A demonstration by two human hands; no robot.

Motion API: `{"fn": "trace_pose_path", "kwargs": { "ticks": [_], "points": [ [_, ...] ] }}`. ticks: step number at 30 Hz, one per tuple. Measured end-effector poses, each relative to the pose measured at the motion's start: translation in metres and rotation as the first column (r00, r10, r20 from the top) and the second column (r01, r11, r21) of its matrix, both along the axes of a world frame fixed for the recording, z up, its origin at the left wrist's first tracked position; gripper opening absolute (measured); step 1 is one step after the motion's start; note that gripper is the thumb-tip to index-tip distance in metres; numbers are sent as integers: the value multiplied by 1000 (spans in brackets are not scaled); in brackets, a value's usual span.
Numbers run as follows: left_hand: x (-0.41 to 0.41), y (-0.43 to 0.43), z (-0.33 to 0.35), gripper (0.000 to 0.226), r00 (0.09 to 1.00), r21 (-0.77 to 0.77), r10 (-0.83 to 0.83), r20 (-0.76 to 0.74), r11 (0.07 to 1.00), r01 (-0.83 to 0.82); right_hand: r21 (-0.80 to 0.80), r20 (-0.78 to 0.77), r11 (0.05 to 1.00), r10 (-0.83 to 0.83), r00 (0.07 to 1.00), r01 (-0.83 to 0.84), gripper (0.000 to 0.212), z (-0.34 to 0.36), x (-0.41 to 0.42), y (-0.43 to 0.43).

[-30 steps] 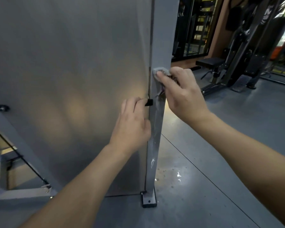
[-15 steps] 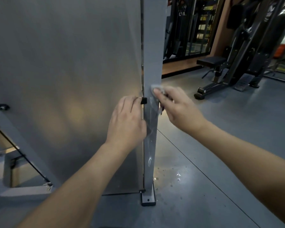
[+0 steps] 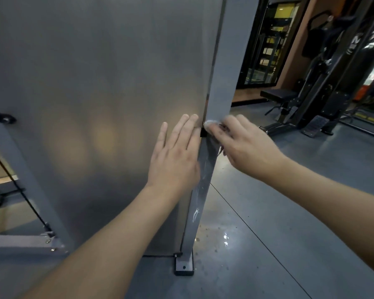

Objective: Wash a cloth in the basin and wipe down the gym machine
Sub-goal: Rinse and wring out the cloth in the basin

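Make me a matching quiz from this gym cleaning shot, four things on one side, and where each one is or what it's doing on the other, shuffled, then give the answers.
Things:
1. left hand
2. right hand
3. cloth
4. black bench

Places or states:
A. bunched up and pressed against the grey upright post
B. stands on the floor in the background, right of the post
C. lies flat with straight fingers on the metal panel
D. grips the cloth at the post

Pairs: 1-C, 2-D, 3-A, 4-B
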State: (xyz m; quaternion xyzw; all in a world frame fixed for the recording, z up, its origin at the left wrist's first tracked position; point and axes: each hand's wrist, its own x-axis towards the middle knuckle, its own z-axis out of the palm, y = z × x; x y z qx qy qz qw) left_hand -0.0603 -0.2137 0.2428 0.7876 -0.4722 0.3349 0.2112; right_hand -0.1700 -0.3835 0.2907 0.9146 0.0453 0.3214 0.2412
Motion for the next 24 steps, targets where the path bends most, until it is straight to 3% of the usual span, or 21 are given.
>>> {"fn": "trace_pose_path", "kwargs": {
  "ticks": [5,8,10,15,20,24],
  "points": [
    [-1,-1,-3,73,1000,24,7,-21,1000,-6,-35,129,997,-71,989,76,45,33,7,3],
    [-3,0,0,73,999,5,11,-31,1000,-11,-43,-44,998,-41,998,39,46,4,-1,2],
    [-2,1,2,72,1000,1,13,-25,1000,-13,-75,-82,997,-41,996,35,46,12,-4,0],
    [-4,0,0,76,999,34,20,-46,999,-18,51,227,994,-105,968,95,45,43,10,7],
    [-6,0,2,79,996,33,18,-87,999,-15,-53,39,996,-68,997,70,50,14,2,3],
    [-8,1,3,79,993,38,13,-114,999,-8,39,211,990,-138,968,132,52,55,13,6]
  ]
}}
